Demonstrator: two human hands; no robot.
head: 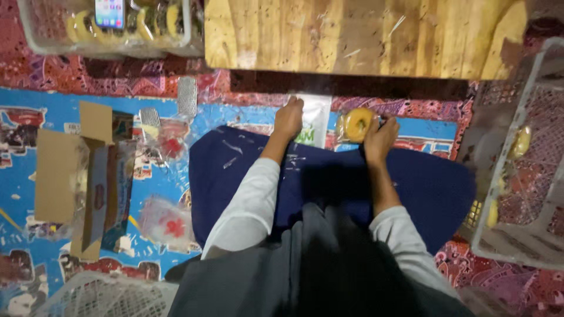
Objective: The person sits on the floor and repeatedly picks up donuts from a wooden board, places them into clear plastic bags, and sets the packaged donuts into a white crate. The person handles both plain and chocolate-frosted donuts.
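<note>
Hands work at the frame's upper middle, under a pale wooden board (352,35). The right hand (380,136) is closed on a round golden doughnut in clear plastic wrap (356,124); the left hand (288,119) pinches a white-and-clear plastic pouch (314,120). Likely light, soft and crushable with slippery film: best held by the rim.

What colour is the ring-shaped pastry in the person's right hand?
Golden yellow: the doughnut sits in a clear wrapper, held by the right hand. The head view shows it best.
</note>
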